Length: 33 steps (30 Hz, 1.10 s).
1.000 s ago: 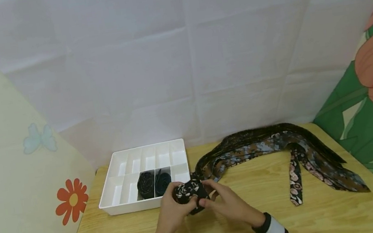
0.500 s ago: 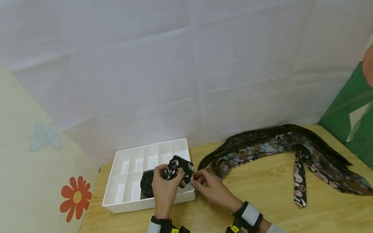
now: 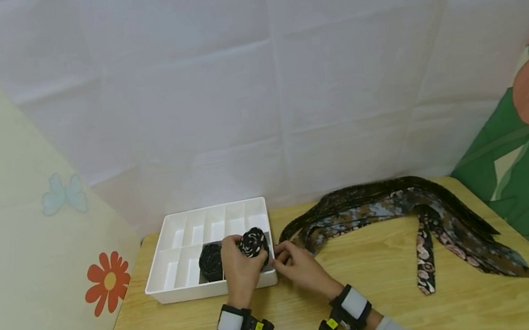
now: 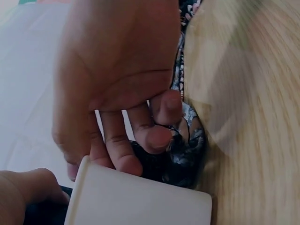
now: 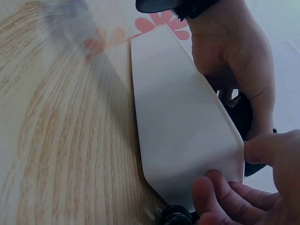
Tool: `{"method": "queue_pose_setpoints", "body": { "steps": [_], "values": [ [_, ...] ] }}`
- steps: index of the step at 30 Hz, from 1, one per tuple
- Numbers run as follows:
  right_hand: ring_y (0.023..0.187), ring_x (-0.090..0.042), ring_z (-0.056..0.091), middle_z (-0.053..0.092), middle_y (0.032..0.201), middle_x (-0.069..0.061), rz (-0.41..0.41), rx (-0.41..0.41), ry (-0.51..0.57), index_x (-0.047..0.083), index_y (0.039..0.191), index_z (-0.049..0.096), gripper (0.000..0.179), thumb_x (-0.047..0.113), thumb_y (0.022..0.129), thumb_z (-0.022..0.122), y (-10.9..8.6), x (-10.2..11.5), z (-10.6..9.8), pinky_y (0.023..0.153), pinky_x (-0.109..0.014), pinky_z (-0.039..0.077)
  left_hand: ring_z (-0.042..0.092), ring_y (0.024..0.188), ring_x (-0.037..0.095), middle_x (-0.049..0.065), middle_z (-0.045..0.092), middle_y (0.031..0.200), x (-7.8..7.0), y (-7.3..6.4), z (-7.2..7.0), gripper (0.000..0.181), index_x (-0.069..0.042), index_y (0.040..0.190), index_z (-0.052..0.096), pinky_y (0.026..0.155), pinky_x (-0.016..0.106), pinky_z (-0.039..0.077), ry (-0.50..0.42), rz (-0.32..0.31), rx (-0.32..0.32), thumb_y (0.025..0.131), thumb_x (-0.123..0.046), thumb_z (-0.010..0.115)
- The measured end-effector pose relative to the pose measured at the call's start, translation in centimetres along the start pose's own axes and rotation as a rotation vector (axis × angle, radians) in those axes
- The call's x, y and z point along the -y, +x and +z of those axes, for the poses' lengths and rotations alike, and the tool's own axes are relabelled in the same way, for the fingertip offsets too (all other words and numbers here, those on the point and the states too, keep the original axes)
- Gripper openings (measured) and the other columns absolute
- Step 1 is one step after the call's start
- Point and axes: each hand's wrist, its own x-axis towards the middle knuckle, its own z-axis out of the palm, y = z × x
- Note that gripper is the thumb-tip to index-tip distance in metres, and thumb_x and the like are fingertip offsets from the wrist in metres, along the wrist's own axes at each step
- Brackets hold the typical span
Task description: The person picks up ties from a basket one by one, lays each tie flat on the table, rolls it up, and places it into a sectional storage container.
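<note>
My left hand (image 3: 239,264) grips a rolled-up necktie (image 3: 252,241), black with a white floral pattern, over the front right compartment of a white divided tray (image 3: 188,293). The roll's spiral end faces up. At the tray's right front corner my right hand (image 3: 305,272) holds on, its thumb at the rim and its curled fingers (image 5: 243,199) against the outer wall. A dark rolled necktie (image 3: 210,263) sits in a front compartment left of my left hand. The compartment beside it is hidden behind that hand.
To the tray's right lies a long bundle of patterned neckties (image 3: 377,208), with one narrow floral end (image 3: 424,261) hanging toward the front. A white sheet (image 3: 216,110) backs the wooden table (image 3: 368,252). Both wrists wear strapped cameras.
Both hands have moved from in front of the tray to its right end. My left hand has brought the floral roll over the compartment and lowered it; my right hand has released the roll.
</note>
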Motion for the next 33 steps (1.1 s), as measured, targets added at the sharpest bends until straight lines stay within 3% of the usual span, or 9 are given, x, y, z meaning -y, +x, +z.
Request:
{"method": "queue_pose_setpoints", "body": {
  "steps": [8, 17, 25, 30, 33],
  "values": [
    [0.078, -0.013, 0.06, 0.07, 0.102, -0.007, 0.01, 0.015, -0.023, 0.003, 0.131, 0.063, 0.033, 0.025, 0.107, 0.064, 0.0, 0.0, 0.1, 0.066, -0.024, 0.048, 0.059, 0.104, 0.04, 0.021, 0.07, 0.11, -0.4, -0.4, 0.2, 0.051, 0.003, 0.114, 0.067, 0.089, 0.053, 0.053, 0.11, 0.037, 0.047, 0.073, -0.015, 0.092],
    [0.079, -0.014, 0.06, 0.069, 0.102, -0.008, 0.007, 0.027, -0.039, 0.0, 0.134, 0.06, 0.039, 0.029, 0.107, 0.064, -0.2, 0.0, 0.0, 0.065, -0.025, 0.048, 0.062, 0.112, 0.043, 0.026, 0.066, 0.118, -0.4, -0.3, -0.8, 0.057, 0.007, 0.124, 0.07, 0.093, 0.056, 0.056, 0.129, 0.01, 0.198, 0.082, -0.026, 0.089],
    [0.078, -0.012, 0.061, 0.07, 0.103, -0.007, -0.032, 0.048, -0.077, -0.001, 0.136, 0.059, 0.042, 0.031, 0.108, 0.062, -0.3, -0.2, 0.1, 0.067, -0.025, 0.049, 0.055, 0.102, 0.038, 0.024, 0.06, 0.112, -0.2, -0.5, -0.4, 0.053, 0.011, 0.117, 0.075, 0.085, 0.05, 0.051, 0.235, 0.02, 0.215, 0.078, -0.019, 0.094],
    [0.078, -0.011, 0.061, 0.07, 0.106, -0.005, -0.025, 0.065, -0.084, 0.001, 0.139, 0.057, 0.041, 0.031, 0.11, 0.059, -0.4, -0.1, -0.1, 0.067, -0.025, 0.05, 0.055, 0.104, 0.036, 0.024, 0.059, 0.112, -0.1, -0.1, -1.3, 0.051, 0.016, 0.125, 0.07, 0.087, 0.051, 0.053, 0.219, 0.046, 0.329, 0.092, -0.021, 0.081],
    [0.078, -0.011, 0.061, 0.069, 0.106, -0.006, -0.026, 0.07, -0.082, 0.001, 0.14, 0.057, 0.041, 0.03, 0.11, 0.059, -0.5, 0.0, -0.3, 0.067, -0.025, 0.05, 0.056, 0.107, 0.037, 0.025, 0.059, 0.114, -0.1, 0.1, -1.6, 0.046, 0.017, 0.125, 0.069, 0.09, 0.054, 0.053, 0.216, 0.068, 0.366, 0.095, -0.017, 0.076]
  ]
}}
